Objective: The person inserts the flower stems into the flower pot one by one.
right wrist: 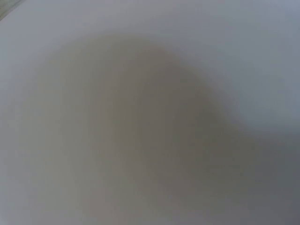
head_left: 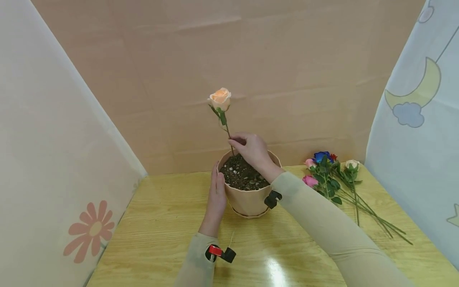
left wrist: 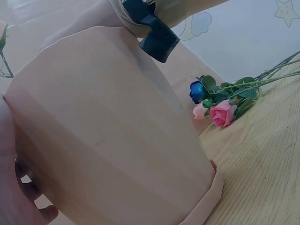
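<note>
A peach rose (head_left: 220, 99) stands a little tilted in a beige flowerpot (head_left: 247, 202) filled with dark soil (head_left: 239, 175). My right hand (head_left: 252, 150) pinches its stem low down, just above the soil, thumb and forefinger together. Against the pot's left side rests my left hand (head_left: 216, 195), its fingers fairly straight along the wall. In the left wrist view the flowerpot (left wrist: 108, 126) fills most of the frame, with part of the left hand (left wrist: 11, 178) at its edge. The right wrist view is a blur, too close to make out anything.
On the table's right side lie several loose flowers: a blue rose (head_left: 322, 156), a pink rose (head_left: 310, 181) and a cream rose (head_left: 353, 164) among them, stems pointing toward the front right. A brown backdrop (head_left: 251, 71) rises behind the wooden table (head_left: 161, 223), with pale sheets at both sides.
</note>
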Demonstrator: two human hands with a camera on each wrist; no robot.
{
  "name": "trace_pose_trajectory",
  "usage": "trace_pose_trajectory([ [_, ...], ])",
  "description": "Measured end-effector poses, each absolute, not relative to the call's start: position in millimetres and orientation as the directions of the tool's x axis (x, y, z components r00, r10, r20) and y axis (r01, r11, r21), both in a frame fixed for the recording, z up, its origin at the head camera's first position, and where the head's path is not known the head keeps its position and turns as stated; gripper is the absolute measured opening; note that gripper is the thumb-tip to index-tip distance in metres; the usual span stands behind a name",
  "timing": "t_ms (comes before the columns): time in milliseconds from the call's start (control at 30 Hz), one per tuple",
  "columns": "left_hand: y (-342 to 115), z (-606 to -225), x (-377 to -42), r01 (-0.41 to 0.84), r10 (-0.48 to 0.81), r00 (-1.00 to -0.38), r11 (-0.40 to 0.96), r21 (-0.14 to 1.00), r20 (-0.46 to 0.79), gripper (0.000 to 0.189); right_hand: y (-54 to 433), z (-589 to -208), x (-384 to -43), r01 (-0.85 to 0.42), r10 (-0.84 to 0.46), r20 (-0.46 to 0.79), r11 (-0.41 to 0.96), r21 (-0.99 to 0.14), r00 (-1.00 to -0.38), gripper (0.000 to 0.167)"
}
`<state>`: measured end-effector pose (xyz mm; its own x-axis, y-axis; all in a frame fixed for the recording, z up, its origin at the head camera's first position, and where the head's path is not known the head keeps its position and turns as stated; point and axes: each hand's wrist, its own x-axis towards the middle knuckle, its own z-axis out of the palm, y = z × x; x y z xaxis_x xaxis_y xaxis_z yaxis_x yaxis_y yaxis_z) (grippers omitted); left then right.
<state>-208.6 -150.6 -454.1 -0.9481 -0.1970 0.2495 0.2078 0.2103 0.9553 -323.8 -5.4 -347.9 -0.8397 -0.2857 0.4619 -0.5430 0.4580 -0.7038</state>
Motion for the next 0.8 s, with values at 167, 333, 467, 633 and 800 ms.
trace_pose_trajectory([
  [167,-149.0,-455.5,-208.9,0.205,-0.205,-0.946,0.222,0.953,0.251,0.062,-4.0,-349.7,-325.1,-0.558,-0.284,0.481,0.447,-0.699,-0.83,0.029],
  [333,-147.1,-457.0,-208.4,0.208,-0.2,-0.946,0.221,0.953,0.253,0.062,-0.5,-350.4,-324.2,-0.541,-0.277,0.464,0.442,-0.716,-0.841,0.027],
  [467,-147.3,-456.5,-207.5,0.208,-0.194,-0.948,0.218,0.953,0.252,0.063,1.2,-348.6,-321.6,-0.536,-0.273,0.461,0.439,-0.721,-0.844,0.028],
  [633,-146.5,-457.1,-206.4,0.195,-0.203,-0.949,0.215,0.957,0.24,0.064,6.4,-345.2,-317.3,-0.543,-0.266,0.473,0.425,-0.724,-0.84,0.028],
  [800,-146.0,-458.0,-206.1,0.184,-0.209,-0.951,0.213,0.959,0.229,0.063,17.7,-341.0,-311.8,-0.524,-0.265,0.452,0.395,-0.755,-0.852,0.028],
])
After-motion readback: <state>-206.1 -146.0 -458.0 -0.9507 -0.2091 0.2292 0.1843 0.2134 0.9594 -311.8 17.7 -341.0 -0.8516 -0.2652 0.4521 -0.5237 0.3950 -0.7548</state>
